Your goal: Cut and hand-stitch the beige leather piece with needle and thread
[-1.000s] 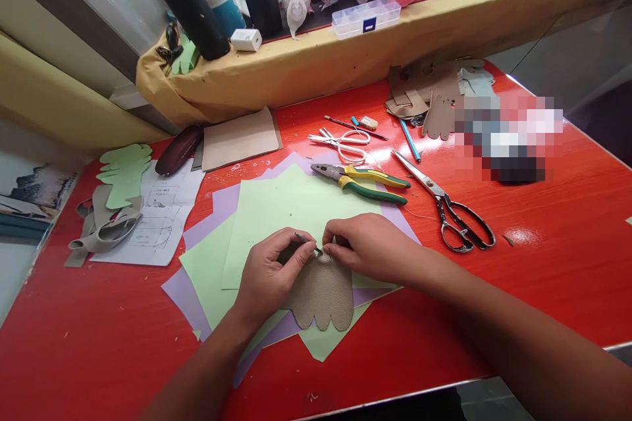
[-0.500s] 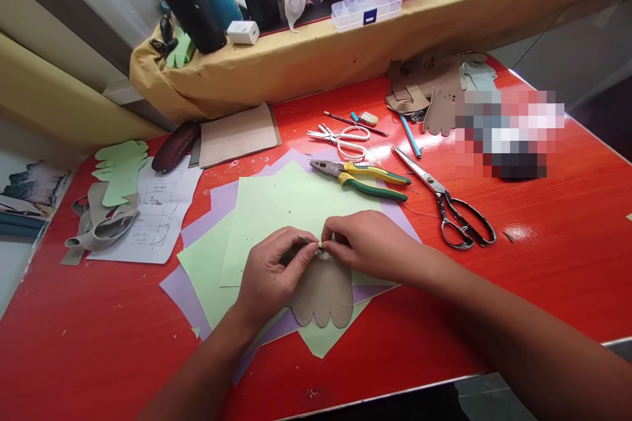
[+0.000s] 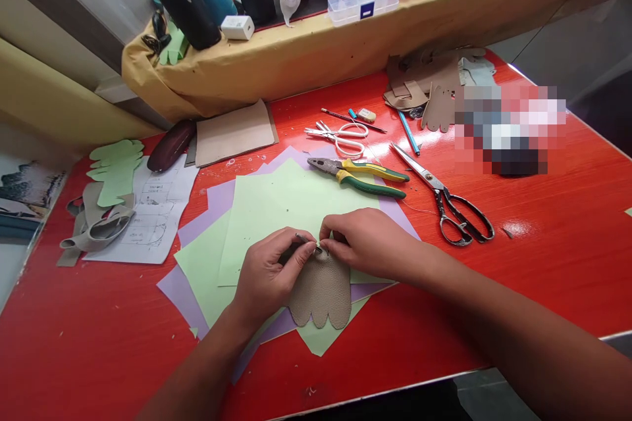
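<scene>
A beige leather piece [image 3: 323, 289] with a scalloped lower edge lies over stacked paper sheets, below my two hands. My left hand [image 3: 274, 266] is closed at the leather's upper left, pinching a thin dark tool [image 3: 302, 238] between thumb and fingers; its tip shows at the leather's top edge. What kind of tool it is cannot be made out. My right hand [image 3: 363, 237] is pinched shut on the top edge of the leather piece, close beside the left fingertips. Anything small between the right fingertips is hidden.
Pliers [image 3: 355, 174], white-handled scissors [image 3: 340, 138] and large black-handled shears [image 3: 442, 200] lie beyond my hands. Green paper [image 3: 266, 210] covers the table's middle. Leather scraps [image 3: 434, 82] sit at the back right, a dark red case [image 3: 172, 145] and grey straps [image 3: 99, 227] at left.
My hands stay together at the leather's top edge, with the right fingertips shifted slightly. The whole view has moved a little.
</scene>
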{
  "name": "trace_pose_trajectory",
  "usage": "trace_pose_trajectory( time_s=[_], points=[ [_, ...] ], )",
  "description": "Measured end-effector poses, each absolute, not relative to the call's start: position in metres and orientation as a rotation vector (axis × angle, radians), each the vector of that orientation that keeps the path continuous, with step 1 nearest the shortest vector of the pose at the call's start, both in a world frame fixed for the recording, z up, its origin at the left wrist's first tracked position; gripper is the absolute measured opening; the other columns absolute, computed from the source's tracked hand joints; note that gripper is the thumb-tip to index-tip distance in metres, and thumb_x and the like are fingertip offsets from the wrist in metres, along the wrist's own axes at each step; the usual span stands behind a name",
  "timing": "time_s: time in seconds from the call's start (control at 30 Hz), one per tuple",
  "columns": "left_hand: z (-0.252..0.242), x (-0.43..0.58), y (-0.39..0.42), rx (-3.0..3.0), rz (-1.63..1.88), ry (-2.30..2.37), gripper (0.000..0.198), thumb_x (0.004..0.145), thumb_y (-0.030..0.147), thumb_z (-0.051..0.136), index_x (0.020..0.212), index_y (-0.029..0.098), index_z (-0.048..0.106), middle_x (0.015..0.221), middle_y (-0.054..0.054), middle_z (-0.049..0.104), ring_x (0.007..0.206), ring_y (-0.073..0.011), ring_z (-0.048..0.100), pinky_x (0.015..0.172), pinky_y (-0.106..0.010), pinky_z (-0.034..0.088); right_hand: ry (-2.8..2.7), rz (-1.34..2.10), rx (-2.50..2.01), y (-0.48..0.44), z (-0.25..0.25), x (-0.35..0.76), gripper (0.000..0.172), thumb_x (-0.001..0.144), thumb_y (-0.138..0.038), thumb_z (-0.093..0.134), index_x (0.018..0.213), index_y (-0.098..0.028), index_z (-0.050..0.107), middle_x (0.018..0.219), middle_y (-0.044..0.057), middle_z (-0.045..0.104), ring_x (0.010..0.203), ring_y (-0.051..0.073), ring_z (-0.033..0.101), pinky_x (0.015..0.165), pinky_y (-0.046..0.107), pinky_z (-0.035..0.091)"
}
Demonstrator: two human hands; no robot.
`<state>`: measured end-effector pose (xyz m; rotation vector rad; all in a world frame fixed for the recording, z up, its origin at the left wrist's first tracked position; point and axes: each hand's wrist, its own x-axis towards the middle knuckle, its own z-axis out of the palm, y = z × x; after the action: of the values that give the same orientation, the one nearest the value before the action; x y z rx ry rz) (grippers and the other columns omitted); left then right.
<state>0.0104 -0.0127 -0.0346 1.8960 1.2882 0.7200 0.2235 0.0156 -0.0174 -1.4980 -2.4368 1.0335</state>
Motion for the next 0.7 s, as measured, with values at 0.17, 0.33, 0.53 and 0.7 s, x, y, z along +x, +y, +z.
trace_pose_trajectory(
  time_s=[0.17,0.33,0.53,0.7],
  points=[
    [-0.0336,0.0095,-0.0141,1.849,0.726,1.294,0.016,0.100,0.024,0.060,0.091,0.022,0.072,0.085,0.000,0.074,0.078,-0.0158,0.067,0.071,-0.025,0.050,-2.420,1.059,-1.498,0.0160,-0.0172,0.2246,0.014,0.096,-0.027,0.063,0.099,-0.024,0.076,0.084,0.002,0.078,0.076,0.019,0.065,0.060,0.027,0.028],
    [-0.0337,0.0082,-0.0157,1.832,0.737,1.303,0.016,0.101,0.026,0.061,0.091,0.023,0.072,0.087,-0.001,0.075,0.079,-0.0167,0.068,0.072,-0.026,0.050,-2.426,1.072,-1.498,0.0165,-0.0170,0.2246,0.014,0.096,-0.027,0.063,0.099,-0.024,0.076,0.085,0.002,0.078,0.076,0.019,0.065,0.061,0.027,0.029],
    [-0.0349,0.0083,-0.0156,1.841,0.722,1.301,0.016,0.100,0.026,0.060,0.091,0.023,0.072,0.086,-0.002,0.075,0.078,-0.0171,0.068,0.071,-0.026,0.051,-2.430,1.063,-1.498,0.0162,-0.0175,0.2248,0.014,0.096,-0.027,0.063,0.100,-0.024,0.076,0.085,0.002,0.078,0.077,0.019,0.066,0.061,0.027,0.029],
    [-0.0353,0.0076,-0.0152,1.803,0.731,1.300,0.015,0.099,0.027,0.062,0.090,0.022,0.073,0.086,-0.002,0.076,0.077,-0.0174,0.069,0.070,-0.026,0.052,-2.430,1.068,-1.473,0.0166,-0.0194,0.2262,0.014,0.096,-0.028,0.063,0.100,-0.024,0.076,0.086,0.002,0.078,0.077,0.019,0.065,0.061,0.027,0.029]
  ],
)
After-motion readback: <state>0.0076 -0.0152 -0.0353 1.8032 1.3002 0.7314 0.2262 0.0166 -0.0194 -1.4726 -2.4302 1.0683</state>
